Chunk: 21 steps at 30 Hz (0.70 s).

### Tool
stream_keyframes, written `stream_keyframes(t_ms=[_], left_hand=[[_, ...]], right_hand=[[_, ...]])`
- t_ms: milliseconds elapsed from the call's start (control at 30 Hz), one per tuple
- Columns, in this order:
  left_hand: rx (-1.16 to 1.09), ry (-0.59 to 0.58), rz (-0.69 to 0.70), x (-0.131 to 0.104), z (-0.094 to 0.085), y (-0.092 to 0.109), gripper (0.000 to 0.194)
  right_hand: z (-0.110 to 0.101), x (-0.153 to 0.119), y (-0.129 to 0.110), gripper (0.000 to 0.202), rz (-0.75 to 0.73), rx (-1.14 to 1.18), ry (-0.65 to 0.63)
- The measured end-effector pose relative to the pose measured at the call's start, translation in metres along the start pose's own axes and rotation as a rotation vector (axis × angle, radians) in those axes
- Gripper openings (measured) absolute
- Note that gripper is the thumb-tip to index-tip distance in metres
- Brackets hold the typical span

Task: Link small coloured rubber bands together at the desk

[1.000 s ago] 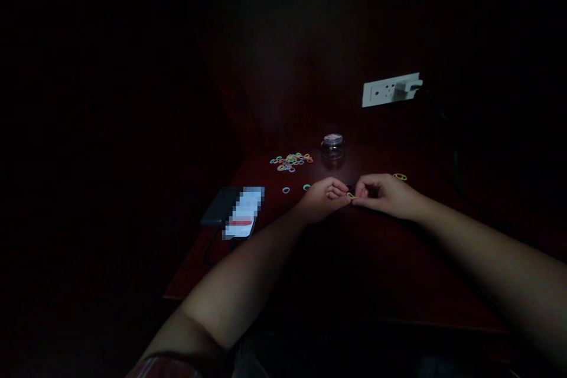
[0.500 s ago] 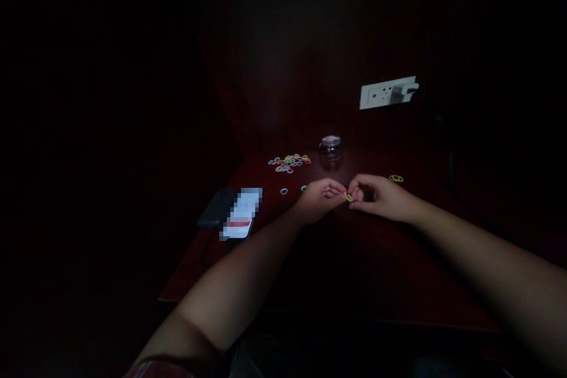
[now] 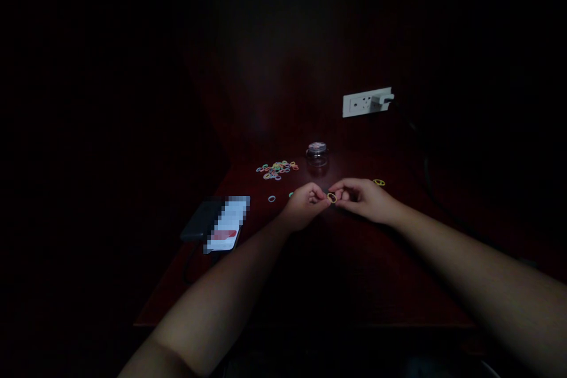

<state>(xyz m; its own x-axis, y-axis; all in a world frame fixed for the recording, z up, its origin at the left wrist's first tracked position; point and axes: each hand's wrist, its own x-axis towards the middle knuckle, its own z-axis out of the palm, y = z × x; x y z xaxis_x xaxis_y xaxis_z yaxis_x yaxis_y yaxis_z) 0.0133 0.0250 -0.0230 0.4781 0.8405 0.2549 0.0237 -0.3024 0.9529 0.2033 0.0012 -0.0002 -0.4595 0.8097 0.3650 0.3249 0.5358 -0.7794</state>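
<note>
Over the counter [image 3: 398, 289], the left hand [image 3: 303, 207] keeps its grip pinched on a yellow band [image 3: 332, 202], long axis roughly left-right; I can't tell the grip of the right hand [image 3: 365, 199], just beside. Farther left lie coloured bands [image 3: 277, 169]; beyond, a jar [image 3: 318, 160].

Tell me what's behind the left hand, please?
Behind the left hand, a bit of a green band peeks out on the table. The hand covers the rest, so anything else there can't be seen.

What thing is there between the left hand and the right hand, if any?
A yellow band: the head view shows it at the fingertips of the left hand, close to those of the right hand.
</note>
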Motion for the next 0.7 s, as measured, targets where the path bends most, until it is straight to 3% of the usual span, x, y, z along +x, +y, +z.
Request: stream_keyframes(t_ms=[233, 700], left_hand=[[0.045, -0.005, 0.005, -0.0015, -0.0001, 0.0022, 0.03], [-0.05, -0.041, -0.045, -0.0017, -0.0001, 0.0037, 0.033]], right_hand=[[-0.0007, -0.0003, -0.0006, 0.024, -0.053, -0.115, 0.011], [-0.0022, -0.0013, 0.0031, 0.024, -0.011, -0.135, 0.026]])
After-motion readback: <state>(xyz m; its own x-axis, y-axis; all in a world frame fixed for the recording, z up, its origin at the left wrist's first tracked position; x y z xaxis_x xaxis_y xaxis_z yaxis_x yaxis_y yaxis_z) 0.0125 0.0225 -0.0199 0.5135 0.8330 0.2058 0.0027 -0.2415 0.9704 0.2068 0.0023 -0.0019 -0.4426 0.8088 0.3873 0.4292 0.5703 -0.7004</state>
